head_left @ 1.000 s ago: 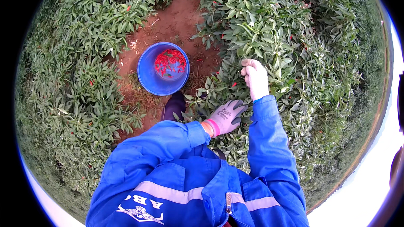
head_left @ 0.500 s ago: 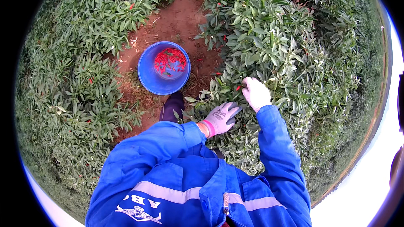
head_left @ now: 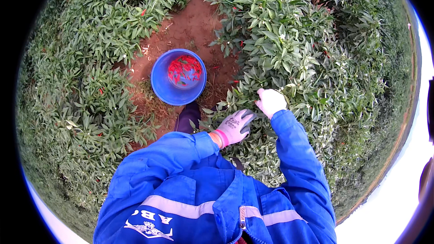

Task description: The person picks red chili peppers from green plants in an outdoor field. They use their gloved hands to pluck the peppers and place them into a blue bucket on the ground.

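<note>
My right hand [head_left: 271, 102], in a white glove, reaches into the pepper plants [head_left: 289, 54] on the right. Its fingers are bent together at the leaves, and whatever they hold is hidden beneath them. Nearer to me, my left hand [head_left: 235, 127] rests low among the leaves, in a pale glove with grey fingertips and a pink cuff. Its fingers are stretched out and slightly apart, and I see nothing in them. A blue bucket [head_left: 161, 83] stands left of both hands. Many red chili peppers [head_left: 183, 65] and a few green leaves lie in its bottom.
Reddish soil [head_left: 192, 22] runs between two dense rows of pepper plants. Red chilies show among the left row's plants [head_left: 99, 58]. My leg [head_left: 188, 118], in a dark boot or trouser, is just below the bucket.
My right hand has moved slightly left and nearer to me. The red chili that showed beside its fingers is out of sight. My left hand has barely shifted.
</note>
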Demonstrator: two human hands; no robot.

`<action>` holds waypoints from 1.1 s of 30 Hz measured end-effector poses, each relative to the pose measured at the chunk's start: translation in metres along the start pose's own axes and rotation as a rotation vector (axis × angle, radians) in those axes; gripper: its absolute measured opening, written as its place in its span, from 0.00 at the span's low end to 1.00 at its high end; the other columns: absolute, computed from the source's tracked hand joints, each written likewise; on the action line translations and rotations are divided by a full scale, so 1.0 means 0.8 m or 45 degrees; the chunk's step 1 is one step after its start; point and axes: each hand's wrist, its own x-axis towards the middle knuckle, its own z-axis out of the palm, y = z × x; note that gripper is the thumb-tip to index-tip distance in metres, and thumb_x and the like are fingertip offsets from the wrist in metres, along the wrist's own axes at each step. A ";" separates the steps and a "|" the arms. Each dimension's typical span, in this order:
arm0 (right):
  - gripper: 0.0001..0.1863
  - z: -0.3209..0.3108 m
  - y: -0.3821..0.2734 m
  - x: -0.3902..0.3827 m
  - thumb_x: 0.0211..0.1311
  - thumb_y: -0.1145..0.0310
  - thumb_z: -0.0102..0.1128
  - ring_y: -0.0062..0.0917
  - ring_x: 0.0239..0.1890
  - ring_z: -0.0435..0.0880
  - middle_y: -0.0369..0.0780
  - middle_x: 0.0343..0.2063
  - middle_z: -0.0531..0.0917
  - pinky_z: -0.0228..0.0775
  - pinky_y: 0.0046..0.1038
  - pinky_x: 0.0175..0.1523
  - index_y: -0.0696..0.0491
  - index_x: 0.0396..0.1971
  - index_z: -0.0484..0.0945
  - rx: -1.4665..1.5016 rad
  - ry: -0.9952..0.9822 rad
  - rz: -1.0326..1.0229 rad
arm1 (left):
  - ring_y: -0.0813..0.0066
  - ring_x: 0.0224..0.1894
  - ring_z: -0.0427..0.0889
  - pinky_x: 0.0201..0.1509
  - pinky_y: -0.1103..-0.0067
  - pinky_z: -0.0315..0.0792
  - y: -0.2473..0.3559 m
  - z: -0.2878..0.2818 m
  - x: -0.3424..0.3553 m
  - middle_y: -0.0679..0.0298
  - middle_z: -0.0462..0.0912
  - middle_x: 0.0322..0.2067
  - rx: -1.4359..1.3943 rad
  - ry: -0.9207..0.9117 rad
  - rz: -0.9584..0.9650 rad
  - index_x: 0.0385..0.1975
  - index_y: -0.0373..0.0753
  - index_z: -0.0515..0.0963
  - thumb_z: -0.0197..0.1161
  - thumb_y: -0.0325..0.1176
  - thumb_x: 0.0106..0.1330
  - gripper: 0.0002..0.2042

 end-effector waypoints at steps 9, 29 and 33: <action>0.11 0.036 0.013 -0.005 0.60 0.64 0.60 0.47 0.37 0.81 0.49 0.39 0.78 0.74 0.45 0.42 0.51 0.41 0.76 0.192 0.512 0.288 | 0.53 0.63 0.67 0.66 0.63 0.64 0.004 -0.044 -0.022 0.55 0.66 0.61 0.025 0.025 0.001 0.67 0.47 0.63 0.61 0.37 0.61 0.31; 0.12 0.032 0.010 -0.030 0.59 0.61 0.62 0.39 0.43 0.81 0.44 0.39 0.82 0.72 0.34 0.50 0.53 0.36 0.83 0.923 0.683 0.337 | 0.52 0.62 0.69 0.66 0.66 0.65 -0.002 -0.146 -0.002 0.52 0.70 0.59 -0.209 0.260 -0.099 0.63 0.42 0.68 0.64 0.30 0.59 0.29; 0.09 0.009 -0.010 -0.058 0.61 0.67 0.63 0.28 0.43 0.82 0.40 0.41 0.84 0.72 0.27 0.50 0.56 0.37 0.82 1.300 1.008 0.300 | 0.56 0.63 0.69 0.64 0.68 0.68 0.058 -0.204 0.060 0.54 0.69 0.61 -0.372 0.454 -0.051 0.65 0.40 0.66 0.62 0.27 0.61 0.29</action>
